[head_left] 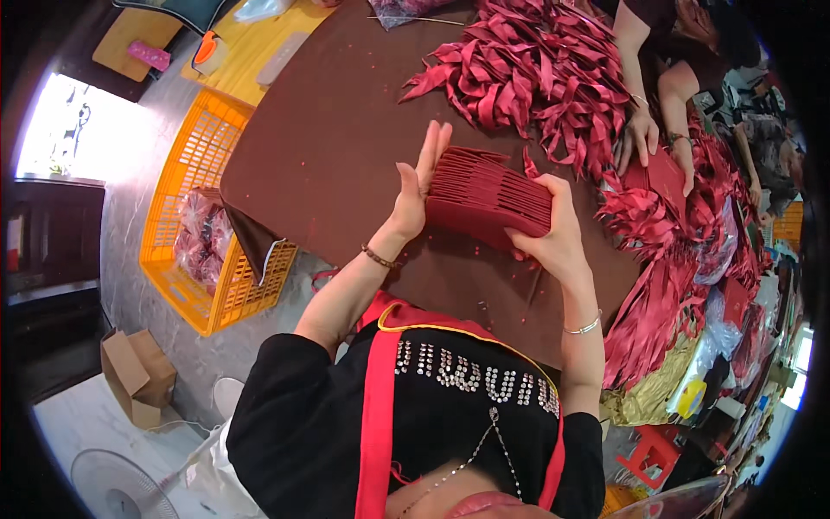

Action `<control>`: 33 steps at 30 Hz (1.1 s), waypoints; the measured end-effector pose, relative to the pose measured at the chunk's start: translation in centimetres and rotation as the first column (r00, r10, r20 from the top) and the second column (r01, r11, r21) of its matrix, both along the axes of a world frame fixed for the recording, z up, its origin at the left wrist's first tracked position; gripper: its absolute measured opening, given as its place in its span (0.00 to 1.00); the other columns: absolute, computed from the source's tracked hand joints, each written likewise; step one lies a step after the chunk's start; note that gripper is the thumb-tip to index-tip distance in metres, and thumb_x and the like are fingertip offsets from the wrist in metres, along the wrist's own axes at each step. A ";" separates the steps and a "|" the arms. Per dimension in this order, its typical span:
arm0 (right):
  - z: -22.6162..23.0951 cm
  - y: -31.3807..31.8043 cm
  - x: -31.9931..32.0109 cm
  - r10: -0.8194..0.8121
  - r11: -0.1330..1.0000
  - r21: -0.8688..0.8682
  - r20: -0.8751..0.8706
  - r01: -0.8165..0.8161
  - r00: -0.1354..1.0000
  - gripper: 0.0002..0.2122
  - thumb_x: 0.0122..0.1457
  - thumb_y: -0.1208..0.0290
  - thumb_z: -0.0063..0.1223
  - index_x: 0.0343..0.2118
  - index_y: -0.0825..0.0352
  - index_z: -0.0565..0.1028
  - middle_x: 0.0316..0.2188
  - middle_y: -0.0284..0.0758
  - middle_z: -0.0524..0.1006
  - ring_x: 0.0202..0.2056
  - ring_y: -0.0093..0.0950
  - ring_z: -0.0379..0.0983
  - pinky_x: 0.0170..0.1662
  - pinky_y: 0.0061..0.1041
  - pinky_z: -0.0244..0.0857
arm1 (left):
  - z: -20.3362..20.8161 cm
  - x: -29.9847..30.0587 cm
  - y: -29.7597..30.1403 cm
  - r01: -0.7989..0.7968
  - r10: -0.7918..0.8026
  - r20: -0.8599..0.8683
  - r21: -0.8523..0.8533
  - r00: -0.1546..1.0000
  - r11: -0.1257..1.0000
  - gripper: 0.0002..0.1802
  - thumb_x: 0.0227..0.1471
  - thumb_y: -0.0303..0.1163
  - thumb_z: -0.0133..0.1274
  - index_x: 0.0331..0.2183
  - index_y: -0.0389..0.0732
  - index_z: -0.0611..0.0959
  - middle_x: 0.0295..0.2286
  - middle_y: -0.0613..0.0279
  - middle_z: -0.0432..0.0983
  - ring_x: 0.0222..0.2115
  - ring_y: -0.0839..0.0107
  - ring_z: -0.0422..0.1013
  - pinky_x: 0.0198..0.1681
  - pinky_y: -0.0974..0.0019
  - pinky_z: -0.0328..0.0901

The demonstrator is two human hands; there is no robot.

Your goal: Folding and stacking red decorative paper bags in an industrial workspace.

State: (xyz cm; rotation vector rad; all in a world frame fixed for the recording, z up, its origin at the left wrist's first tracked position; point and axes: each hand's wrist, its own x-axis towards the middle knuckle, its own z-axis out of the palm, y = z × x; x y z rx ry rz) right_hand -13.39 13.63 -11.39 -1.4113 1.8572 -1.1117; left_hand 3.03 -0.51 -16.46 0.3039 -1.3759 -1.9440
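Between the two hands, above the near part of the brown surface (346,130), is the red stack (484,195) of thin, flat pieces. The left hand (412,206) is flat, fingers straight, its palm side against the left end; the right hand (560,227) grips the right end, thumb on the near side. Gathering this stack looks done, but its evening-up seems only partly so (some far edges stick out unevenly). Whether it touches the surface, I cannot tell.

Farther out, a heap of red ribbons (536,78) lies loose on the far right, apparently unsorted. Beside it, another person's hands (640,138) rest on more red pieces (664,180). At left, a yellow crate (177,290) holds bagged red bundles (201,233), perhaps finished; how much work remains is unclear.
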 end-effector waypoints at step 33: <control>-1.7 0.5 -0.3 0.032 0.979 -0.201 0.035 -0.024 0.999 0.47 0.29 0.73 0.71 0.53 0.68 0.50 0.46 0.39 0.63 0.49 0.31 0.62 0.53 0.29 0.56 | -0.7 0.5 -0.8 0.062 0.035 0.215 -0.427 0.976 0.902 0.48 0.27 0.27 0.70 0.50 0.39 0.61 0.43 0.61 0.68 0.45 0.71 0.65 0.49 0.65 0.61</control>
